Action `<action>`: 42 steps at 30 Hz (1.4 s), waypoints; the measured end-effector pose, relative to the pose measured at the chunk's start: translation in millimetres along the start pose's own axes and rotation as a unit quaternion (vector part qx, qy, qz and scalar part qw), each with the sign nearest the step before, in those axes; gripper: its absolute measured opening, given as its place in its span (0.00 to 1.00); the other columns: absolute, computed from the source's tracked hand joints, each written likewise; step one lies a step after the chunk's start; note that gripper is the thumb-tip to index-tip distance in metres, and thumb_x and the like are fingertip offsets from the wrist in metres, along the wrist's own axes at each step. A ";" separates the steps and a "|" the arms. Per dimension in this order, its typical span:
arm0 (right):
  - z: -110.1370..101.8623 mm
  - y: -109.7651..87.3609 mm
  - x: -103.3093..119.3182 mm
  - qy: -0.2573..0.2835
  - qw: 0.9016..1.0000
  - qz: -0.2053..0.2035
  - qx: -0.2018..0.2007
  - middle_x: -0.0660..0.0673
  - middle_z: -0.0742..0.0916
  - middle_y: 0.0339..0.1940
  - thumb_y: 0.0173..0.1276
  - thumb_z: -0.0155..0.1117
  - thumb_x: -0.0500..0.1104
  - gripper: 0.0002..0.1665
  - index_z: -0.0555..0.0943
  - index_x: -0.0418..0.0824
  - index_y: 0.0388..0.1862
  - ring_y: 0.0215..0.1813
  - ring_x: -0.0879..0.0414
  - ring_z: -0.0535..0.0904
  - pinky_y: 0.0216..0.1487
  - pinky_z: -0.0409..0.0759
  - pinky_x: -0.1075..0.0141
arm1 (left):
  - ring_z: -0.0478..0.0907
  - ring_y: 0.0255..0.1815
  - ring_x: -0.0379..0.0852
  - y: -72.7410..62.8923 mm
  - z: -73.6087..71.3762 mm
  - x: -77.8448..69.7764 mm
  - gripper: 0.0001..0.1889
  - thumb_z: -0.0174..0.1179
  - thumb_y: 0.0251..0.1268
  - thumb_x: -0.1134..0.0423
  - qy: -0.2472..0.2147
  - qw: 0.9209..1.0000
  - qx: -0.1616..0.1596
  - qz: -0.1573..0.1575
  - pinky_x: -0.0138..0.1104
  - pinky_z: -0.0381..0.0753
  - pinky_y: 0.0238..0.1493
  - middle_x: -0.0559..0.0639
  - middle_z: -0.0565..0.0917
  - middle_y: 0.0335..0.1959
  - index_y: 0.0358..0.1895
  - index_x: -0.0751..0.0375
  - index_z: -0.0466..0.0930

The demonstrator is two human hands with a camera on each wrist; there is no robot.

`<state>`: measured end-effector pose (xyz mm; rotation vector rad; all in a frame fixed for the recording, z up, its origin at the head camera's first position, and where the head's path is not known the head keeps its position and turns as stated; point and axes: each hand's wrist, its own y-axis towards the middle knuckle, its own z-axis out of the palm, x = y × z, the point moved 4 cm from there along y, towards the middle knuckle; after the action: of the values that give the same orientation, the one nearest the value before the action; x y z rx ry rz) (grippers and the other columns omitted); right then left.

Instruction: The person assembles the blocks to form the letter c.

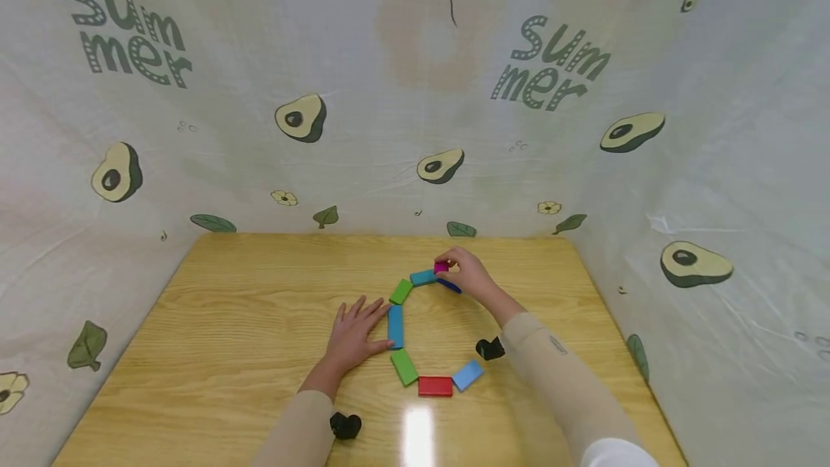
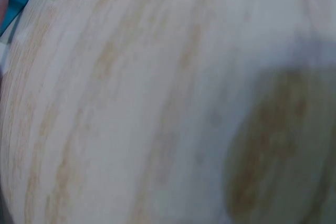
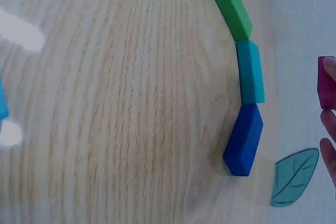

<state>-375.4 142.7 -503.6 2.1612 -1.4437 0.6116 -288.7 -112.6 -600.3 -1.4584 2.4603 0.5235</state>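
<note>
My right hand (image 1: 468,276) pinches a magenta block (image 3: 325,82), held above the table near the dark blue block (image 3: 244,142). That dark blue block ends a curved line of flat-lying blocks, touching a teal block (image 3: 250,72), then a green block (image 3: 232,9). Fingers spread, my left hand (image 1: 353,337) lies on the table beside a blue block (image 1: 395,326), its thumb and index fingertip at the block's two ends. From there the curve continues through another green block (image 1: 404,367), a red block (image 1: 435,386) and a light blue block (image 1: 467,375).
The blocks lie on a wooden table (image 1: 259,294), with a gap in the curve on the right side. A printed cloth (image 1: 363,179) hangs behind the table and along both sides. Black wrist-worn pieces show at the left sleeve (image 1: 301,424) and right sleeve (image 1: 558,373).
</note>
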 end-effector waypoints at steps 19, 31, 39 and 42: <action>-16.8 -46.2 -1.9 0.030 0.999 -0.001 -0.025 0.46 0.81 0.43 0.64 0.70 0.38 0.14 0.85 0.39 0.49 0.47 0.44 0.79 0.52 0.76 0.46 | 0.48 0.77 0.59 -3.9 2.0 2.7 0.40 0.59 0.60 0.33 -0.006 1.000 0.017 -0.016 0.63 0.36 0.70 0.46 0.63 0.74 0.74 0.45 0.64; -22.5 -67.8 -10.5 0.034 0.998 0.017 -0.041 0.46 0.82 0.43 0.63 0.71 0.38 0.15 0.85 0.38 0.49 0.46 0.45 0.78 0.51 0.77 0.46 | 0.48 0.76 0.60 -0.8 -1.0 0.0 0.41 0.59 0.60 0.33 -0.003 1.000 0.013 -0.008 0.64 0.38 0.69 0.48 0.62 0.74 0.74 0.46 0.63; -21.4 -93.9 -16.6 0.049 0.997 0.044 -0.050 0.45 0.82 0.43 0.63 0.71 0.37 0.15 0.85 0.37 0.49 0.46 0.45 0.78 0.50 0.76 0.46 | 0.48 0.77 0.60 2.0 -2.0 -1.3 0.41 0.58 0.60 0.33 0.004 1.000 0.017 -0.008 0.64 0.38 0.69 0.48 0.62 0.75 0.75 0.46 0.63; -17.5 -101.1 -21.2 0.050 0.996 0.054 -0.054 0.46 0.82 0.43 0.63 0.71 0.37 0.14 0.85 0.38 0.48 0.46 0.48 0.78 0.50 0.78 0.48 | 0.48 0.77 0.60 2.0 -2.8 -2.0 0.41 0.59 0.60 0.33 0.002 1.000 0.018 -0.009 0.64 0.37 0.69 0.48 0.62 0.75 0.75 0.46 0.63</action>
<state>-290.5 202.7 -516.0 1.9524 -1.5098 0.6553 -289.6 -111.4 -596.6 -1.4680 2.4431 0.4699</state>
